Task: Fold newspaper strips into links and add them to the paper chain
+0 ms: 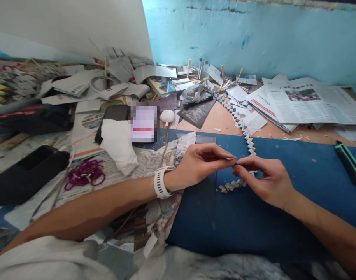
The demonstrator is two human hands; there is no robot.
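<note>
Far to your left, the purple cord (86, 173) lies in a loose tangle; your forearm passes beside it, so a backward sweep could drag a loop along. The thin cable (166, 144) runs down to your watch strap (162, 182), and a sideways pull there might snag it and tug the white round device (167, 116).

Your left hand (199, 165) pinches a small paper piece (231, 159) between thumb and fingertips, over the blue mat (195, 217). It is tiny and mostly hidden — squeeze too hard and a fold may crush, too lightly and it may slip away.

The zigzag paper chain (249, 143) comes forward from the clutter and passes behind your right hand, with a loose end (232, 186) on the mat. Your right hand (267, 179) grips the same piece at its other side; if it dips or pulls back, it could catch the chain and strain its links.

Farthest right is the green-and-black cutter (348, 163). I can't tell whether its blade is out — a careless reach there could cut you.
</note>
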